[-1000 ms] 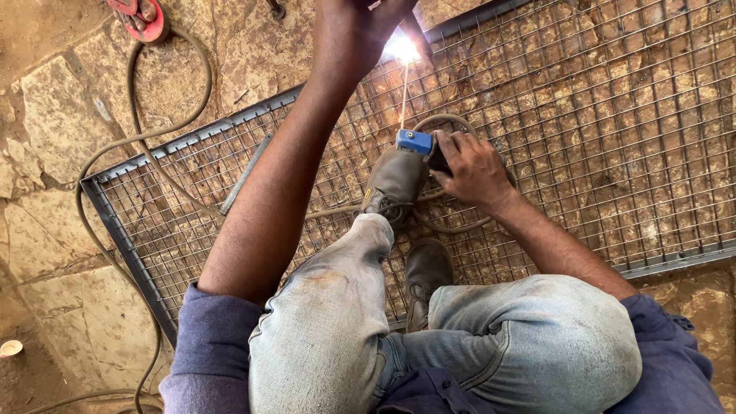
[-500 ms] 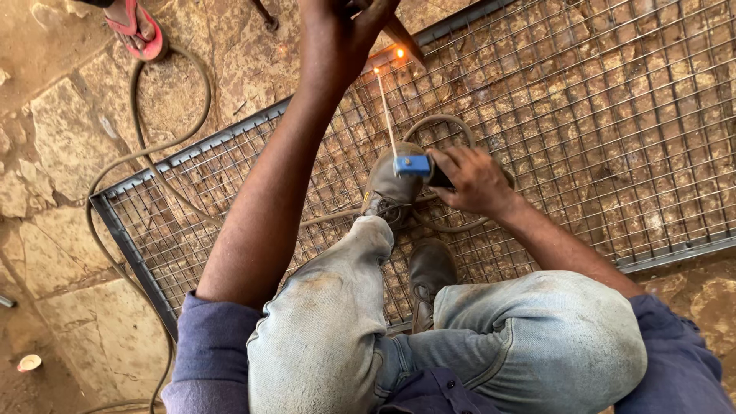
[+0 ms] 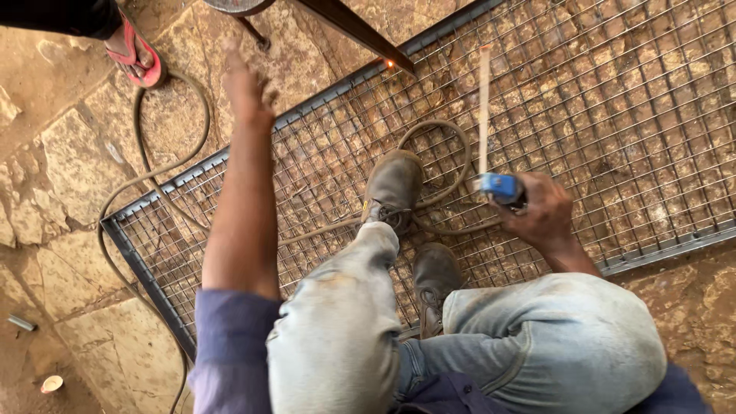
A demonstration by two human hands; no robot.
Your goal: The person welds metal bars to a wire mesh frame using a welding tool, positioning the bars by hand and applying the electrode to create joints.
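No packages, labels, signs or screens are in view.

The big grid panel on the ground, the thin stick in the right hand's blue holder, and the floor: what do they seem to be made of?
The grid panel looks like thin steel wire in a dark metal frame, with dull, rusty patches. The stick in the right hand seems a pale coated metal rod, though that is uncertain. The floor looks like rough tan stone slabs with irregular joints.

Left arm outstretched, left hand [image 3: 247,84] empty with loose fingers; right hand [image 3: 543,211] in a closed grip.
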